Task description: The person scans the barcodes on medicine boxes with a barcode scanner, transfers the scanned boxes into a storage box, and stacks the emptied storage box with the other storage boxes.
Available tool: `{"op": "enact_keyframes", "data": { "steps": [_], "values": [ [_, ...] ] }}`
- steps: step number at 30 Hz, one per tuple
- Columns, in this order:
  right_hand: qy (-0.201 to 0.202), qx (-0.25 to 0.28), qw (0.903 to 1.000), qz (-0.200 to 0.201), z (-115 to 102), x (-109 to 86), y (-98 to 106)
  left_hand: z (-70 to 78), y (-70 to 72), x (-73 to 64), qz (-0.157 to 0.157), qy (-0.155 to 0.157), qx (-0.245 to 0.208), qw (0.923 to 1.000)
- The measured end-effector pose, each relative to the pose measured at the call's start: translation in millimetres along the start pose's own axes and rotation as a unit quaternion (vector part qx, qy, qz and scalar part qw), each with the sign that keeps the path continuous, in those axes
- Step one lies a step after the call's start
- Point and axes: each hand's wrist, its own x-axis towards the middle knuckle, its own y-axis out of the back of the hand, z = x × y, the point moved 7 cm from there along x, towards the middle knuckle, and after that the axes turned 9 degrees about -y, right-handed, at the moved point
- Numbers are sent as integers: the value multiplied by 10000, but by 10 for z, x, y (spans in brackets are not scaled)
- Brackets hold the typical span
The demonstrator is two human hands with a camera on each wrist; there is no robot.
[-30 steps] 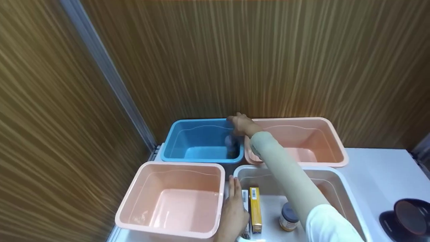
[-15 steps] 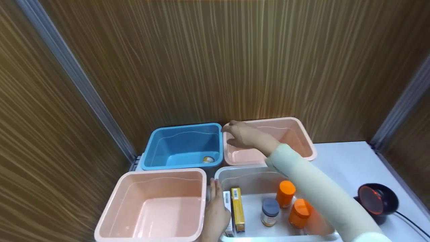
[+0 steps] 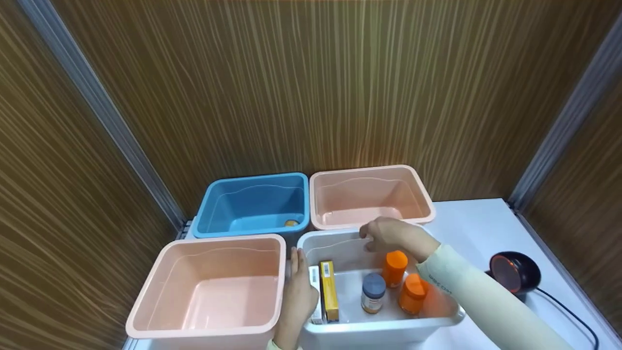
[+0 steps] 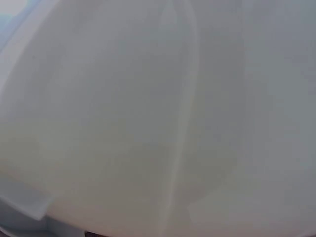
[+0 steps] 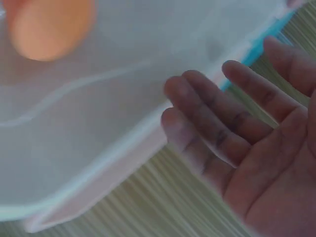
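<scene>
My right hand (image 3: 392,237) hovers over the back of the white bin (image 3: 384,326), fingers loosely bent and holding nothing; the right wrist view shows its bare palm (image 5: 276,173). Below it stand two orange-capped bottles (image 3: 395,265) and a grey-capped jar (image 3: 373,292). A yellow box (image 3: 329,291) and a white box (image 3: 316,296) lie along that bin's left side. My left hand (image 3: 299,296) rests straight-fingered against the white bin's left rim. In the left wrist view only a blurred pale wall shows. Inside the blue bin (image 3: 250,182) lies a small bottle (image 3: 291,223), partly hidden by the rim.
A pink bin (image 3: 206,335) stands at the front left, another pink bin (image 3: 371,174) at the back right. On the white table (image 3: 469,228), a black scanner-like device (image 3: 515,272) with a cable sits to the right. Wood-grain panels (image 3: 311,87) enclose the back and sides.
My right hand has come back from the blue bin to above the white bin, and the small bottle now lies in the blue bin. My left hand stays by the white bin; the view has shifted.
</scene>
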Motion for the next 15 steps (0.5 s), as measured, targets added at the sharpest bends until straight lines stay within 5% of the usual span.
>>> {"op": "enact_keyframes", "data": {
  "steps": [4,8,15],
  "values": [
    [-800,33,9959,-427,93,-4,-152,-8,18,-8,35,-59,22,10000],
    [-1345,-68,9907,-197,171,-59,-199,12,-5,-20,28,-11,119,9999],
    [-2074,1100,9688,-791,387,-159,-432,31,-66,-19,-34,-17,190,9998]
  ]
}}
